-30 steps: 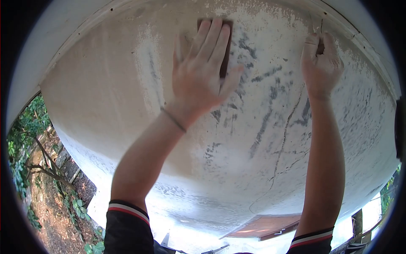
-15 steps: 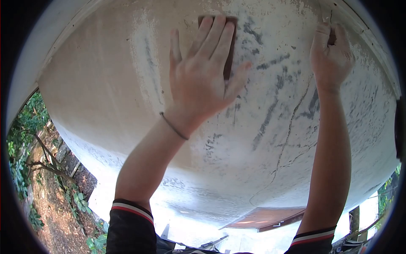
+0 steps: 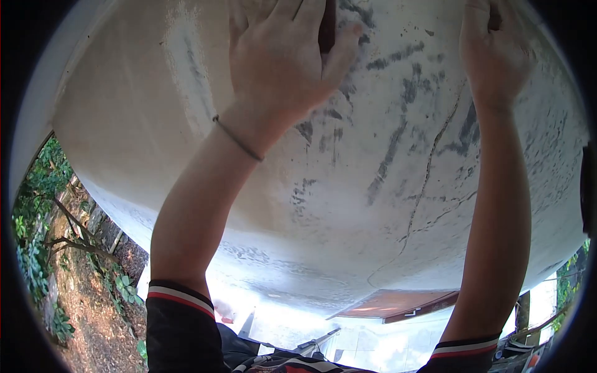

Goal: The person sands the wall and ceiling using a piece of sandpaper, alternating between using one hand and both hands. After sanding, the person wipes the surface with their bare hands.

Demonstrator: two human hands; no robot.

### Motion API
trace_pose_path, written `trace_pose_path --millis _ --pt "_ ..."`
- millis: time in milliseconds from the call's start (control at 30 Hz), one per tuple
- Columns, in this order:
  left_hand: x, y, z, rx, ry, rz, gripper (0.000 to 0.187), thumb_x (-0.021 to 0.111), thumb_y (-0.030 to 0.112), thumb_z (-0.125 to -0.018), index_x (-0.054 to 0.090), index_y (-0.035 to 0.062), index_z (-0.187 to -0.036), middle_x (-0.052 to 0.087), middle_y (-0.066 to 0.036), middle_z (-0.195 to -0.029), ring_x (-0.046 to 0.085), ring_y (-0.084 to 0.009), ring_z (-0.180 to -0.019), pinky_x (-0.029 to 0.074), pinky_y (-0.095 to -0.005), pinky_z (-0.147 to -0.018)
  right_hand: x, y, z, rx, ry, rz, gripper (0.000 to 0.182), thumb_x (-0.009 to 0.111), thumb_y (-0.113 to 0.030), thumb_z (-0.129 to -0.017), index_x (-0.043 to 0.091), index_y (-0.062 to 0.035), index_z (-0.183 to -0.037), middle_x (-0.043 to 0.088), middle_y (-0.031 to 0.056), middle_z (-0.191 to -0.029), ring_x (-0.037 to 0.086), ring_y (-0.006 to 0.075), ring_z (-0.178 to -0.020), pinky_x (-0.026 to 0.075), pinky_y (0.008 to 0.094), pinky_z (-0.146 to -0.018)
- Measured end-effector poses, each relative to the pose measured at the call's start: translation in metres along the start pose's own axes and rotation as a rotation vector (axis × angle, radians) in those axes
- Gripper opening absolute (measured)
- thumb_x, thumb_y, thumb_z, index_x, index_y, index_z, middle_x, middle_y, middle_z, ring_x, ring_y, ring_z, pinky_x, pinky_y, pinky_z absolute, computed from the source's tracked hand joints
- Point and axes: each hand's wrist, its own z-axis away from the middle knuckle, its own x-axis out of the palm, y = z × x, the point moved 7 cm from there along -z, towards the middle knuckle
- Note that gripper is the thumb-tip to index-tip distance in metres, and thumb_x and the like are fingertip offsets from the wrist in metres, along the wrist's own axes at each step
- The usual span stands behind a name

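Note:
At the top of the view, my left hand lies flat over a dark brown sheet of sandpaper, holding it against the wall. Only the sheet's right edge shows beside my fingers, whose tips are cut off by the frame. My right hand is closed against the wall at the upper right. A small dark brown patch shows between its thumb and fingers; I cannot make out what it is.
Dark scuffs and a long crack mark the whitish part of the wall. A brown panel with a handle is low down. Plants and leaf-strewn ground lie at the left.
Both hands now appear higher in the view, with the fingertips out of frame. The wall marks have shifted slightly too. My left hand stays on the sandpaper, and my right hand remains closed.

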Motion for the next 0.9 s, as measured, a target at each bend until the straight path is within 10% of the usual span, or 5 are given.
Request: trace_pose_path --millis 100,433,533,633,900 --pt "0.002 0.018 0.056 -0.150 -0.226 -0.031 0.061 0.044 0.049 -0.089 0.044 0.0098 -0.136 0.040 -0.007 -0.143 0.032 -0.0214 -0.136 0.002 -0.0522 -0.113 0.005 0.005 0.006 0.053 0.082 -0.171 0.009 0.054 -0.006 -0.082 0.052 0.0005 -0.077 0.043 0.0054 -0.058 0.037 0.0114 -0.054 0.035 0.0270 -0.051" --pt "0.005 -0.028 -0.055 0.081 0.016 0.020 0.054 0.055 0.026 -0.087 0.046 -0.0036 -0.131 0.047 -0.018 -0.135 0.039 -0.0359 -0.129 0.020 -0.0541 -0.108 0.006 0.022 0.005 0.002 0.001 0.088 0.018 0.058 -0.028 -0.087 0.066 -0.0124 -0.082 0.060 -0.0016 -0.060 0.057 0.0130 -0.051 0.046 0.0259 -0.051" --pt "0.005 -0.014 -0.025 -0.030 -0.184 -0.107 0.053 0.047 0.033 -0.090 0.046 0.0009 -0.133 0.047 -0.015 -0.136 0.041 -0.0309 -0.128 0.025 -0.0524 -0.105 0.006 0.023 0.007 0.086 -0.014 0.049 0.023 0.056 -0.033 -0.087 0.068 -0.0134 -0.089 0.063 -0.0005 -0.066 0.060 0.0160 -0.057 0.047 0.0283 -0.056" --pt "-0.003 0.003 0.052 -0.079 -0.246 -0.053 0.059 0.049 0.041 -0.088 0.046 0.0046 -0.134 0.042 -0.014 -0.141 0.032 -0.0271 -0.136 0.010 -0.0529 -0.111 0.000 0.004 -0.001 0.183 -0.101 -0.123 0.011 0.058 -0.007 -0.082 0.058 0.0036 -0.085 0.049 0.0057 -0.061 0.045 0.0106 -0.057 0.039 0.0251 -0.055" --pt "-0.002 0.014 0.065 -0.063 -0.295 -0.105 0.060 0.050 0.041 -0.087 0.045 0.0056 -0.135 0.039 -0.011 -0.143 0.034 -0.0264 -0.135 0.012 -0.0538 -0.110 -0.005 -0.002 0.003 -0.010 0.080 -0.136 0.010 0.056 -0.009 -0.083 0.059 0.0008 -0.086 0.049 0.0071 -0.061 0.045 0.0115 -0.056 0.038 0.0274 -0.053"
